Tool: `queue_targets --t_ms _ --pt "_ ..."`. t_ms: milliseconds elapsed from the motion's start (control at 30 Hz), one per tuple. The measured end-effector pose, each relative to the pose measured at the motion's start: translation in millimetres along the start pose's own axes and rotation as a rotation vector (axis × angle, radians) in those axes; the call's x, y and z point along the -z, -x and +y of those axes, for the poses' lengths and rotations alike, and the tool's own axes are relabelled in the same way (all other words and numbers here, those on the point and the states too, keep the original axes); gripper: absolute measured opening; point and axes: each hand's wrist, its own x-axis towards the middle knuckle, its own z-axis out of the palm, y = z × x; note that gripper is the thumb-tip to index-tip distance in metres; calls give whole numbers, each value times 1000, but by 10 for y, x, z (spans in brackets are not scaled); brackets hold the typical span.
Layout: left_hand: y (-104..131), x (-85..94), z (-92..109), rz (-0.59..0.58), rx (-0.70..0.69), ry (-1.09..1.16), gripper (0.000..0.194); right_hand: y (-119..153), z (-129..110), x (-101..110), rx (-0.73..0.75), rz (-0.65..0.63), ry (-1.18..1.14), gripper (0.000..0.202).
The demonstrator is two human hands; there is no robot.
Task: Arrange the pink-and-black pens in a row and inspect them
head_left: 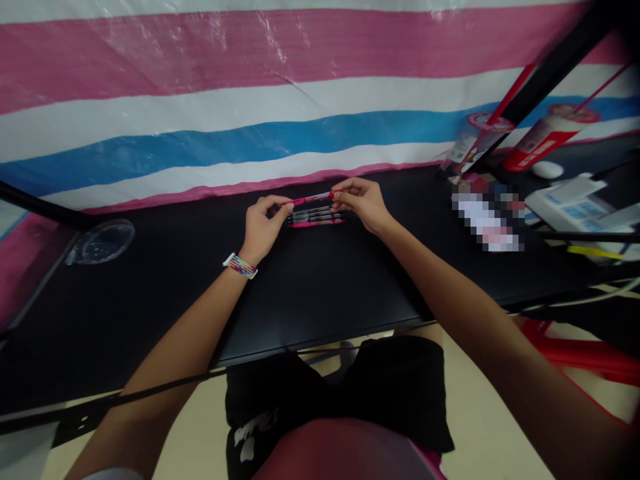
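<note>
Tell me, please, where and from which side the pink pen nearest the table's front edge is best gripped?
Probably the bottom pink pen by its middle barrel, pinched from above. It lies flat on the black table, side by side with other pens, so only its top and near side are free. Both hands hold another pen.

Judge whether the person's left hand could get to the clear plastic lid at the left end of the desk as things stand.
Probably yes: the left hand holds a pink pen, but bare black desk lies between it and the lid.
</note>
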Motion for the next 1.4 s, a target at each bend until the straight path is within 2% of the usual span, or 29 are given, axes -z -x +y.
queue_targets --t_ms 133,233,433,567,667,867,1167,1300,1400 --pt "5 -1 9 31 -18 25 10 23 -39 -34 -20 -11 -63 27" --pt "7 -12 36 35 19 96 13 48 -88 -56 -57 -48 -129 31" --pt "9 -33 58 71 88 204 18 114 -198 -81 -213 -287 -394 52" --pt "6 -19 35 83 76 235 15 143 -231 -107 -288 -373 -444 58" --pt "4 -15 33 86 66 268 16 137 -206 -127 -314 -385 -481 56" --pt "21 -44 80 79 73 302 17 121 -129 -137 -308 -390 -654 34" --pt "34 -53 122 79 74 274 30 146 -177 -157 -302 -344 -632 43" --pt "32 -56 128 80 77 266 31 146 -176 -152 -285 -356 -640 52" --pt "34 -59 133 84 77 267 30 143 -170 -152 -287 -347 -634 49"
